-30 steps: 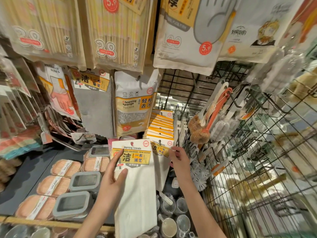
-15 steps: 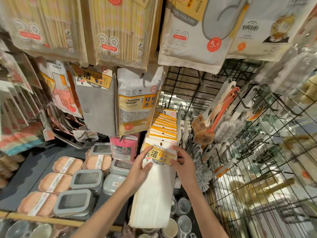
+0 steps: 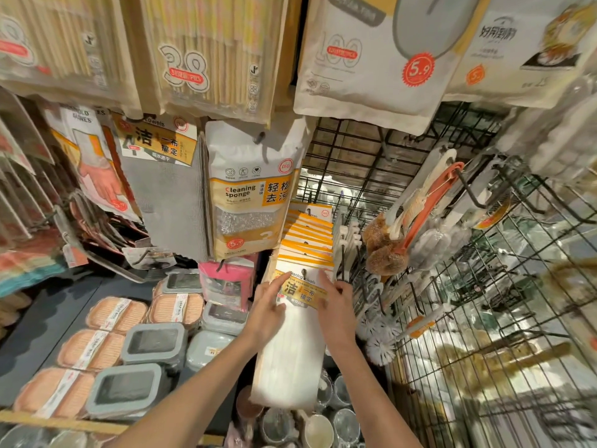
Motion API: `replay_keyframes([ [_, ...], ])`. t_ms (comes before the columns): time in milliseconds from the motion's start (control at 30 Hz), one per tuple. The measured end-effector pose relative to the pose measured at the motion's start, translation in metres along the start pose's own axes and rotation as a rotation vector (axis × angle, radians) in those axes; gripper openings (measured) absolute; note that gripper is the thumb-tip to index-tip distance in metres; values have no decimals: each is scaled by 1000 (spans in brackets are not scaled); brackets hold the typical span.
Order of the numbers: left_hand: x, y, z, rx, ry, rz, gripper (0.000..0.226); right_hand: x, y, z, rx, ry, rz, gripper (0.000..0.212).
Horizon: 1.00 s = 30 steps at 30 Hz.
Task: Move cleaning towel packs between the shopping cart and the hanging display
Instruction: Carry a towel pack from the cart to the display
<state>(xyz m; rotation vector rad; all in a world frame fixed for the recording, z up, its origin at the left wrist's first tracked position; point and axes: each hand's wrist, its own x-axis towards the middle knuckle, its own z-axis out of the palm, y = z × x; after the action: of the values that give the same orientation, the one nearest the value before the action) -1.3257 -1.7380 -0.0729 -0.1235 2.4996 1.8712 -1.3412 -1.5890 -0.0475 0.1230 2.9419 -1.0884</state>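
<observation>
White pack (image 3: pixel 292 347) now on the hook (image 3: pixel 303 272), fronting the row; your left hand (image 3: pixel 268 313) and right hand (image 3: pixel 336 310) press it flat-fingered—hung.

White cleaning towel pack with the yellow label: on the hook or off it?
On. The hook tip pokes through the white cleaning towel pack's header hole; both hands touch its label.

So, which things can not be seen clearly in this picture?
- Head view: the hook tip, hidden behind the front towel pack held by the left hand and right hand.
- The cart: outside the frame.
- Chopstick packs, top: cut by the edge.
- Small print on the pack: blurred.
</observation>
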Motion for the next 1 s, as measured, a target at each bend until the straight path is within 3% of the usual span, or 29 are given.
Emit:
replay_keyframes([
  [267,26,4,-2,97,-12,-17,80,17,-12,-2,-241,-117,59,72],
  [533,28,20,-8,191,-121,-183,65,22,-20,-7,-165,-234,100,74],
  [767,-4,39,-32,248,-71,-128,50,14,-26,-20,-54,-305,101,73],
  [833,-24,41,-39,312,-47,-109,50,-2,-30,-22,-47,-289,38,64],
  [900,-52,41,-48,358,2,-90,50,-24,-36,-23,-41,-244,-152,51],
  [1000,-99,31,-67,473,125,-70,51,-60,-56,-14,-51,-339,-404,42],
])
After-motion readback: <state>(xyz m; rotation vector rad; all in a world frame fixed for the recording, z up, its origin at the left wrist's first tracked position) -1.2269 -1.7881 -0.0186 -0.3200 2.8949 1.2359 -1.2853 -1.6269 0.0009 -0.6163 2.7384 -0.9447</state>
